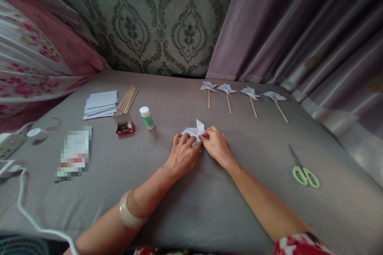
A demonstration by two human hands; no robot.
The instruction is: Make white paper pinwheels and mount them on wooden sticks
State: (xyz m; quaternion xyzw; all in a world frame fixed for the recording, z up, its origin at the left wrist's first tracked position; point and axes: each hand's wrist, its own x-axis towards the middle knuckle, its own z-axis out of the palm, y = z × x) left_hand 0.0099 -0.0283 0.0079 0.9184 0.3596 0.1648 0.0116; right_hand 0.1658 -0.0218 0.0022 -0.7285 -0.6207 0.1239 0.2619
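A folded white paper piece [194,130] lies on the grey sheet [185,199] in the middle. My left hand [183,155] presses down on its near-left part with fingers bent over it. My right hand [216,143] pinches the paper's right side between thumb and fingertips. One pointed flap sticks up behind my fingers. Most of the paper is hidden under both hands.
Several finished paper pinwheels on sticks [228,92] lie in a row at the back right. Green-handled scissors [302,172] rest at the right. A glue bottle [147,117], a small red box [124,124], wooden sticks [128,98] and stacked paper [101,104] sit at the left.
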